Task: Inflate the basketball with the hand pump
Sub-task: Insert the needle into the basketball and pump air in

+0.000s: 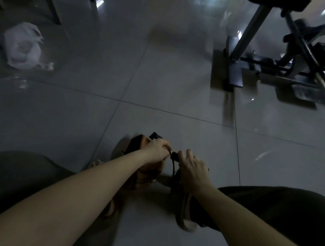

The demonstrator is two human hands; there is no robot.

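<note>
A dim, slightly blurred view looks down from a seated person's head onto a glossy grey tiled floor. The basketball, brown-orange with dark seams, sits on the floor at its near side, between the person's legs and partly hidden under the left forearm.

The left hand rests on top of the ball with its fingers curled, pinching the upper end of a thin black hose. The right hand is just beside it. It appears to hold the black head of the hand pump between thumb and forefinger, with the other fingers lifted and slightly spread. The rest of the pump is hidden under that palm.

The ball looks light and a little soft, with a pebbled, grippy skin. It would probably roll away unless braced from above or between the feet. The hose is limp, and any needle on it would be thin and easily bent, so it is best held close to the tip. The pump body is stiff and suits a full grip.

A white plastic bag lies at the floor's far left corner. A dark exercise machine stands at the far right.
</note>
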